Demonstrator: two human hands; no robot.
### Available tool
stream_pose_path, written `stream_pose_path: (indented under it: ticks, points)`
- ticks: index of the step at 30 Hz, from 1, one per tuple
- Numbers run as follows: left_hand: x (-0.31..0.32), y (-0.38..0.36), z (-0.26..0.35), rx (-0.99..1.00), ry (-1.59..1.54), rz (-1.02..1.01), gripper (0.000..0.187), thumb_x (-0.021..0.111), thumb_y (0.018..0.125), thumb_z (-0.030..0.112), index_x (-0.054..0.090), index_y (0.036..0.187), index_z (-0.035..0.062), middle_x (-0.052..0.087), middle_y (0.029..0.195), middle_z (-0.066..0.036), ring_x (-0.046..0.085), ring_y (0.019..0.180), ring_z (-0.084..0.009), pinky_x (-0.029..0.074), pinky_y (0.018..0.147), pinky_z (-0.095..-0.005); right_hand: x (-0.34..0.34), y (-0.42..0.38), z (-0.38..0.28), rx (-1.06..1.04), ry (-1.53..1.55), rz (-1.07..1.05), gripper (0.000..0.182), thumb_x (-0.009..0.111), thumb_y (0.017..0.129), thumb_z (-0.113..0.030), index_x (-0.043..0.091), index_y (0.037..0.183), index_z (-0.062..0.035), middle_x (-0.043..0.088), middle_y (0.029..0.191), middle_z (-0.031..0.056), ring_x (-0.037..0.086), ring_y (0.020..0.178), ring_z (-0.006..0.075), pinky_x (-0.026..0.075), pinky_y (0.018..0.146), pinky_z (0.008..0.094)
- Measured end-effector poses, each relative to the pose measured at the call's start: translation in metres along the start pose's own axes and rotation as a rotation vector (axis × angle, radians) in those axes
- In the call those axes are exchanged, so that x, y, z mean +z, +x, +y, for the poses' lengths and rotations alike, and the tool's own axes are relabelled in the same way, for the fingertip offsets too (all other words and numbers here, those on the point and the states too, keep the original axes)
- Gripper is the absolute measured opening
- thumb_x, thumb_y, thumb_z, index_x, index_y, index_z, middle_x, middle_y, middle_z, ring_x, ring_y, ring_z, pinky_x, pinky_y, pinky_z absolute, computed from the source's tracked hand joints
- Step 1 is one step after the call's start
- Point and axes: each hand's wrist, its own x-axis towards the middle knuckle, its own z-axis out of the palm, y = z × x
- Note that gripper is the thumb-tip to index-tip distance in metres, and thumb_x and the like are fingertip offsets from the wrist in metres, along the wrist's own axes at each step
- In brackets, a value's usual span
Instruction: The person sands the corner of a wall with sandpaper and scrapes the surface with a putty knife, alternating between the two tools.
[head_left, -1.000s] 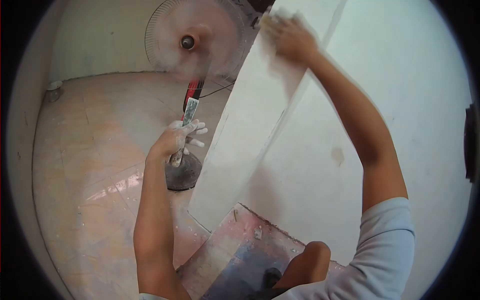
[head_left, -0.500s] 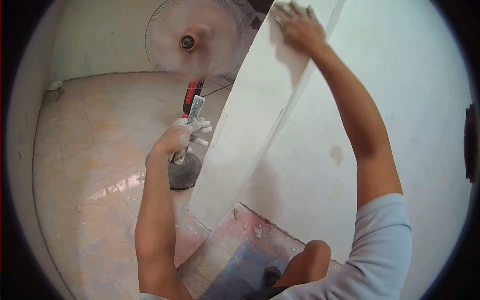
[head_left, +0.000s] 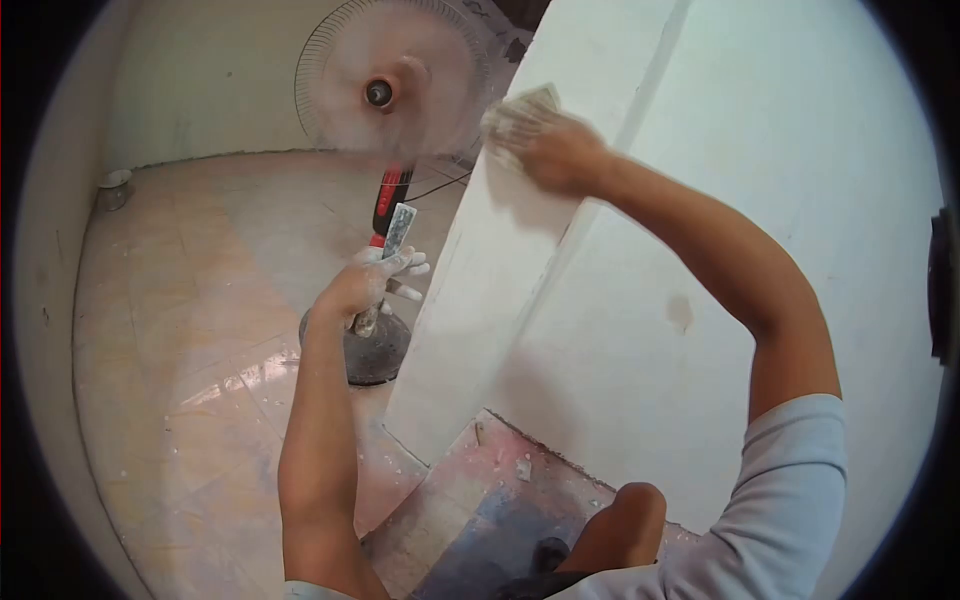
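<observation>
My left hand (head_left: 375, 280), its fingers coated in white dust, holds a putty knife (head_left: 399, 230). The blade points up and the stained handle (head_left: 364, 318) sticks out below the palm. It is beside the white wall column, apart from it. On the column's face (head_left: 480, 270), near its left edge, my right hand (head_left: 555, 150) presses a pale, worn sheet that looks like sandpaper (head_left: 543, 97). A corner of the sheet shows past the fingers, which are blurred by motion.
A running pedestal fan (head_left: 379, 93) stands behind my left hand, on a round black base (head_left: 372, 350). Its cord lies behind it. A small glass-like cup (head_left: 115, 188) sits by the left wall. The tiled floor (head_left: 220, 330) is dusty, and my knee (head_left: 635, 510) is at the bottom.
My right hand has slid down and left along the column with the sheet, toward its left edge. The left hand keeps hold of the putty knife, nearly in the same place.
</observation>
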Motion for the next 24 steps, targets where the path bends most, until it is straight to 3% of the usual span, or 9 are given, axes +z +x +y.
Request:
stream_pose_path:
  ticks: [2, 5, 10, 13, 14, 17, 21, 23, 24]
  points:
    - [0.004, 0.001, 0.002, 0.003, -0.005, 0.017, 0.056, 0.057, 0.103, 0.044, 0.057, 0.136, -0.0005, 0.070, 0.128, -0.012, 0.072, 0.085, -0.0164, 0.045, 0.055, -0.0264, -0.032, -0.003, 0.000, -0.087, -0.005, -0.087, 0.048, 0.036, 0.105, -0.031, 0.051, 0.150, -0.0190, 0.043, 0.160, 0.0008, 0.037, 0.149, 0.0184, 0.021, 0.126, 0.0446]
    - [0.010, -0.004, 0.003, 0.025, -0.005, 0.046, 0.054, 0.058, 0.102, 0.045, 0.060, 0.132, 0.0004, 0.071, 0.128, -0.011, 0.071, 0.084, -0.0157, 0.045, 0.055, -0.0263, -0.059, 0.002, 0.060, 0.355, -0.239, 0.163, 0.053, 0.049, 0.101, -0.030, 0.046, 0.152, -0.0178, 0.041, 0.161, -0.0014, 0.034, 0.151, 0.0223, 0.025, 0.123, 0.0480]
    - [0.005, 0.009, -0.006, -0.006, 0.029, -0.034, 0.061, 0.059, 0.101, 0.048, 0.057, 0.137, -0.0009, 0.070, 0.128, -0.011, 0.071, 0.085, -0.0155, 0.046, 0.057, -0.0273, -0.019, -0.011, 0.012, -0.028, -0.081, 0.037, 0.053, 0.042, 0.099, -0.016, 0.050, 0.150, -0.0211, 0.047, 0.157, 0.0007, 0.037, 0.149, 0.0223, 0.026, 0.126, 0.0473]
    - [0.003, 0.011, -0.011, -0.015, 0.025, -0.014, 0.061, 0.058, 0.102, 0.048, 0.057, 0.137, -0.0008, 0.070, 0.129, -0.011, 0.072, 0.087, -0.0161, 0.046, 0.058, -0.0276, -0.057, -0.001, 0.054, 0.353, -0.194, 0.008, 0.055, 0.048, 0.097, -0.023, 0.047, 0.152, -0.0195, 0.048, 0.156, -0.0003, 0.037, 0.149, 0.0233, 0.023, 0.125, 0.0503]
    - [0.004, 0.008, -0.006, -0.007, 0.046, -0.013, 0.060, 0.058, 0.102, 0.048, 0.057, 0.137, -0.0008, 0.070, 0.130, -0.011, 0.072, 0.087, -0.0163, 0.046, 0.057, -0.0275, -0.048, -0.006, 0.062, 0.310, -0.195, 0.180, 0.058, 0.051, 0.095, -0.025, 0.047, 0.153, -0.0200, 0.048, 0.157, 0.0006, 0.036, 0.149, 0.0243, 0.023, 0.125, 0.0497]
    - [0.005, 0.000, 0.000, 0.000, 0.061, -0.022, 0.059, 0.058, 0.102, 0.048, 0.057, 0.137, -0.0006, 0.069, 0.131, -0.011, 0.072, 0.087, -0.0165, 0.046, 0.057, -0.0272, -0.021, -0.022, 0.015, 0.046, -0.159, 0.089, 0.052, 0.045, 0.097, -0.020, 0.052, 0.148, -0.0177, 0.049, 0.156, 0.0034, 0.039, 0.148, 0.0221, 0.026, 0.124, 0.0496]
    - [0.003, -0.003, 0.002, 0.014, 0.014, 0.058, 0.058, 0.058, 0.101, 0.048, 0.059, 0.135, -0.0001, 0.070, 0.130, -0.010, 0.072, 0.087, -0.0169, 0.046, 0.057, -0.0271, -0.048, -0.022, 0.057, 0.320, -0.137, 0.157, 0.051, 0.047, 0.097, -0.020, 0.053, 0.147, -0.0179, 0.050, 0.154, 0.0022, 0.037, 0.149, 0.0241, 0.027, 0.123, 0.0481]
    - [0.003, -0.007, 0.005, 0.026, 0.025, 0.085, 0.058, 0.058, 0.102, 0.048, 0.059, 0.135, -0.0003, 0.071, 0.128, -0.010, 0.073, 0.088, -0.0177, 0.046, 0.057, -0.0282, -0.033, -0.029, 0.033, 0.301, -0.213, 0.118, 0.049, 0.048, 0.098, -0.023, 0.054, 0.147, -0.0182, 0.051, 0.154, 0.0015, 0.036, 0.149, 0.0226, 0.027, 0.123, 0.0484]
    - [0.002, -0.008, 0.005, 0.036, 0.036, 0.053, 0.059, 0.058, 0.102, 0.048, 0.059, 0.135, -0.0007, 0.071, 0.127, -0.011, 0.073, 0.088, -0.0182, 0.046, 0.058, -0.0287, -0.006, -0.040, 0.003, 0.242, -0.028, 0.142, 0.049, 0.047, 0.100, -0.025, 0.052, 0.148, -0.0206, 0.048, 0.157, -0.0006, 0.034, 0.151, 0.0215, 0.025, 0.125, 0.0471]
